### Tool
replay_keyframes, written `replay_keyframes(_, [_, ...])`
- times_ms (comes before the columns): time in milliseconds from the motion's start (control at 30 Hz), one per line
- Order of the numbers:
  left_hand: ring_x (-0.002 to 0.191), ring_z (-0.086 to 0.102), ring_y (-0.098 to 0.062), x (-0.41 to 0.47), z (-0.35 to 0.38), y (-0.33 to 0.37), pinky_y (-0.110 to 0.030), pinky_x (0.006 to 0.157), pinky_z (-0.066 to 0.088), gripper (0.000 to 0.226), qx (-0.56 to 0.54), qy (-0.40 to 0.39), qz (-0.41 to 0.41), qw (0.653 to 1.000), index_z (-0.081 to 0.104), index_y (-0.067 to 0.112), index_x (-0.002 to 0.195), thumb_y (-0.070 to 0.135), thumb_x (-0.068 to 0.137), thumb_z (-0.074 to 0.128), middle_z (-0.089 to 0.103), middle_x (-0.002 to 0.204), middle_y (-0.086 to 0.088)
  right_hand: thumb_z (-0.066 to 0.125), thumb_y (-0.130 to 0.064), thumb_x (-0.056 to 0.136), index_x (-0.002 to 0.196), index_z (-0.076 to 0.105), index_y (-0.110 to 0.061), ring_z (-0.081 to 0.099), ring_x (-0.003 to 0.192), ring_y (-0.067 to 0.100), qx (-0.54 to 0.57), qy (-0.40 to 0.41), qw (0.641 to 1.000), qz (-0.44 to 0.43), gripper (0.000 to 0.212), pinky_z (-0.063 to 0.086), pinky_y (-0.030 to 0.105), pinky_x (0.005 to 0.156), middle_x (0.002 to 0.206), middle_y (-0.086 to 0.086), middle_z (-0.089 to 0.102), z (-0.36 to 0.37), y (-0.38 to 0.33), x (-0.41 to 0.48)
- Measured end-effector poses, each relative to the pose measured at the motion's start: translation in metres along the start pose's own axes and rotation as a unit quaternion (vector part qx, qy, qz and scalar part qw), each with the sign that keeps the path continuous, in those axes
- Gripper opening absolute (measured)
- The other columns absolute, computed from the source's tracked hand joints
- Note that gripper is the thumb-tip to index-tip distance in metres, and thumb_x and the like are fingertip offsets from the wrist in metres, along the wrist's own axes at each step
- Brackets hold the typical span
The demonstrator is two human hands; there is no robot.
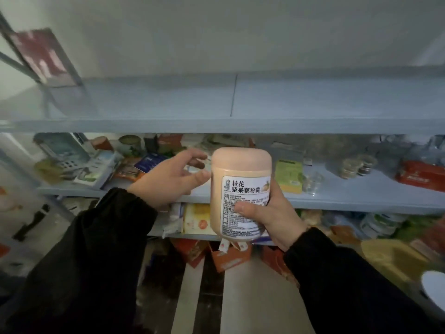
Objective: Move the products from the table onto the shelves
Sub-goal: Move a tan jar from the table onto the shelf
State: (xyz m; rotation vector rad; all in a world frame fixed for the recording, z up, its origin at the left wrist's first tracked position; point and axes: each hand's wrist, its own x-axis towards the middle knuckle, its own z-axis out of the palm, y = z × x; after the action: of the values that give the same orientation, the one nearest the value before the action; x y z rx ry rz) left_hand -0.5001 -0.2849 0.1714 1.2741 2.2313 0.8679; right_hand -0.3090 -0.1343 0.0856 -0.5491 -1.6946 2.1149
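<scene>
Jar point(240, 186): rigid, smooth plastic; likely slippery, moderately heavy.
Right hand point(272, 216): fingers wrapped around jar's lower body.
Left hand point(166, 179): fingers loosely spread, just beside jar.
Top shelf point(168, 126): above jar.

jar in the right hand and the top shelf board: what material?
Jar: looks like matte peach plastic, smooth rounded top, no glassy glare; printed paper-like label. Top shelf board: probably painted metal, pale blue-grey, thin front lip and a panel seam; not certain.

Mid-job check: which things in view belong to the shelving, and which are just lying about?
In the job: pink jar, right hand gripping it, left hand open beside it, upper shelf.
Lying about: green packet, red pack, red box, orange cartons.
</scene>
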Motion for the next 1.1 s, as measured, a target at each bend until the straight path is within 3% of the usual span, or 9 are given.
replay_keyframes(67, [0.103,0.06,0.004,-0.013,-0.036,-0.044,-0.023,0.086,0.051,0.056,0.084,0.01,-0.041,0.996,0.042,0.042,0.139,0.061,0.09,0.06,0.057,0.13,0.019,0.097,-0.021,0.056,0.139,0.045,-0.017,0.071,0.111,0.03,-0.018,0.008,1.0,-0.02,0.097,0.06,0.05,0.088,0.121,0.009,0.073,0.038,-0.005,0.024])
replay_keyframes(167, [0.103,0.06,0.002,-0.038,-0.079,-0.108,-0.028,0.09,0.053,0.05,0.12,0.012,-0.094,0.988,0.045,0.042,0.135,0.058,0.09,0.061,0.056,0.126,0.019,0.096,-0.007,0.063,0.133,0.051,-0.015,0.073,0.106,0.028,-0.044,0.005,0.997,-0.062,0.084,0.062,0.036,0.077,0.116,0.007,0.076,0.094,-0.014,0.064])
replay_keyframes(333, [0.095,0.061,0.001,-0.07,-0.134,-0.195,-0.028,0.089,0.054,0.049,0.162,0.036,-0.148,0.975,0.048,0.042,0.131,0.06,0.088,0.06,0.056,0.115,0.021,0.099,-0.035,0.049,0.132,0.05,-0.025,0.073,0.106,0.021,-0.106,0.009,0.986,-0.125,0.097,0.06,0.045,0.087,0.119,0.0,0.074,0.179,-0.037,0.129])
replay_keyframes(500, [0.093,0.062,0.002,-0.072,-0.17,-0.234,-0.023,0.088,0.053,0.043,0.126,0.057,-0.159,0.978,0.049,0.044,0.128,0.059,0.089,0.061,0.056,0.112,0.023,0.095,-0.029,0.051,0.136,0.044,-0.027,0.072,0.102,0.009,-0.128,0.026,0.977,-0.169,0.099,0.06,0.031,0.08,0.117,-0.006,0.072,0.237,-0.071,0.191])
replay_keyframes(567, [0.093,0.061,0.003,-0.069,-0.177,-0.246,-0.021,0.087,0.053,0.042,0.12,0.065,-0.155,0.978,0.047,0.046,0.127,0.06,0.089,0.06,0.054,0.11,0.025,0.095,-0.029,0.052,0.138,0.043,-0.026,0.071,0.102,0.009,-0.128,0.046,0.973,-0.188,0.1,0.059,0.033,0.084,0.117,-0.006,0.071,0.25,-0.082,0.225])
replay_keyframes(700, [0.101,0.057,0.003,-0.058,-0.181,-0.264,-0.021,0.091,0.05,0.041,0.115,0.082,-0.148,0.979,0.043,0.048,0.126,0.059,0.09,0.059,0.051,0.113,0.026,0.096,-0.023,0.064,0.139,0.039,-0.026,0.065,0.101,0.0,-0.163,0.08,0.962,-0.205,0.094,0.053,0.023,0.083,0.115,-0.014,0.066,0.263,-0.093,0.292])
replay_keyframes(833, [0.107,0.055,0.003,-0.035,-0.193,-0.275,-0.021,0.095,0.047,0.05,0.112,0.099,-0.133,0.98,0.034,0.051,0.133,0.055,0.091,0.059,0.043,0.129,0.024,0.097,-0.02,0.065,0.132,0.038,-0.031,0.061,0.1,-0.003,-0.186,0.075,0.959,-0.202,0.09,0.048,0.019,0.08,0.114,-0.016,0.064,0.272,-0.09,0.354])
replay_keyframes(1000, [0.135,0.036,-0.006,0.024,-0.229,-0.282,-0.021,0.111,0.031,0.068,0.169,0.203,-0.113,0.958,0.024,0.038,0.152,0.059,0.093,0.052,0.031,0.146,0.018,0.099,-0.017,0.06,0.126,0.037,-0.032,0.062,0.098,0.0,-0.185,0.038,0.963,-0.194,0.091,0.048,0.02,0.079,0.111,-0.014,0.063,0.301,-0.085,0.437])
replay_keyframes(1100, [0.141,0.029,-0.012,0.069,-0.262,-0.286,-0.028,0.118,0.024,0.073,0.211,0.265,-0.09,0.936,0.033,0.033,0.153,0.067,0.088,0.031,0.035,0.149,0.011,0.099,-0.015,0.059,0.126,0.039,-0.029,0.063,0.098,-0.001,-0.165,0.017,0.965,-0.203,0.092,0.05,0.017,0.079,0.112,-0.013,0.063,0.328,-0.08,0.486])
